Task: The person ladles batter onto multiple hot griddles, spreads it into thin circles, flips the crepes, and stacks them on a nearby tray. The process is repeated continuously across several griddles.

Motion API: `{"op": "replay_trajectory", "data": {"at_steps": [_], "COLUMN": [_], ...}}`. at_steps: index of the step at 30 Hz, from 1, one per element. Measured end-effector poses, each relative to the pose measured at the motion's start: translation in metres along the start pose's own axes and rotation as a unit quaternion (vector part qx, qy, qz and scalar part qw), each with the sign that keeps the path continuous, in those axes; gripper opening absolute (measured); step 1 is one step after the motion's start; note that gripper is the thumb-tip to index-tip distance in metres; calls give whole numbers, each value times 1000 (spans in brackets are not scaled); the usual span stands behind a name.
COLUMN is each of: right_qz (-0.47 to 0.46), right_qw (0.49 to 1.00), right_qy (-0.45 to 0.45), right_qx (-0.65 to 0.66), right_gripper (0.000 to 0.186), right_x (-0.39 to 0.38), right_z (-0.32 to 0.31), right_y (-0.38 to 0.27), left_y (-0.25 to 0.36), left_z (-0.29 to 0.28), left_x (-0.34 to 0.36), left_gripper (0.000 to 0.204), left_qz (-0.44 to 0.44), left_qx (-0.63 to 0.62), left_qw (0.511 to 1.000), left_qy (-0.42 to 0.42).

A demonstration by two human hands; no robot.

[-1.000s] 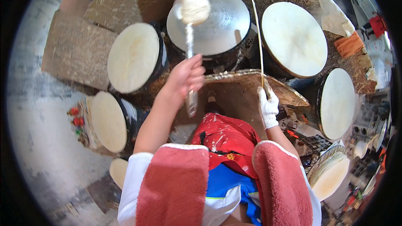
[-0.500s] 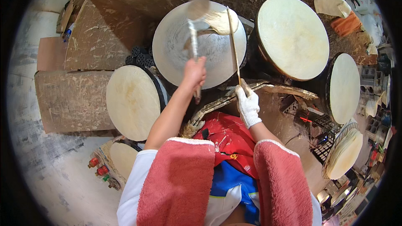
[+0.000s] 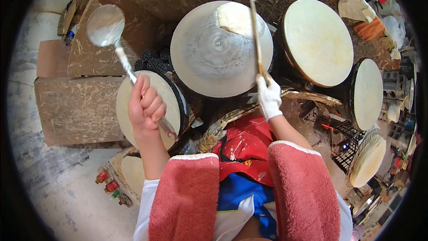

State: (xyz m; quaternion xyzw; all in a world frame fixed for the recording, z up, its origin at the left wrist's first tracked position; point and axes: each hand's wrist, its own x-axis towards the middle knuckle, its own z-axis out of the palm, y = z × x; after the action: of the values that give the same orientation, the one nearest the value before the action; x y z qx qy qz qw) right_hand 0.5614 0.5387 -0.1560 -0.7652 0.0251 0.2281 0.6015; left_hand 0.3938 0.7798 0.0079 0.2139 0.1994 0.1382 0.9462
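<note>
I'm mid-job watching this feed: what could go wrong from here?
The thin stick in the gloved right hand crosses the pale patch in view and might drag or tear it; I can't tell whether they touch. The ladle, raised off to the left, could drip if its head is wet. The left hand is bare, so it might get burned if the round metal plate is hot.
</note>
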Motion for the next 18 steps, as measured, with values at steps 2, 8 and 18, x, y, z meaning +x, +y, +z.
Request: {"op": "replay_trajectory", "data": {"at_steps": [2,8,18], "right_qz": [-30,-48,-74], "right_qw": [999,987,957], "right_qy": [-2,-133,-174], "right_qx": [-27,-78,-221], "right_gripper": [42,49,44], "right_x": [-4,8,49], "right_z": [2,48,13], "right_y": [7,-12,-21], "left_y": [1,-7,-21], "left_z": [-13,-29,-47], "left_x": [-19,-43,-103], "left_gripper": [35,34,37], "left_qz": [18,2,87], "left_qx": [-18,-62,25], "left_qw": [1000,994,986], "left_qy": [12,93,137]}}
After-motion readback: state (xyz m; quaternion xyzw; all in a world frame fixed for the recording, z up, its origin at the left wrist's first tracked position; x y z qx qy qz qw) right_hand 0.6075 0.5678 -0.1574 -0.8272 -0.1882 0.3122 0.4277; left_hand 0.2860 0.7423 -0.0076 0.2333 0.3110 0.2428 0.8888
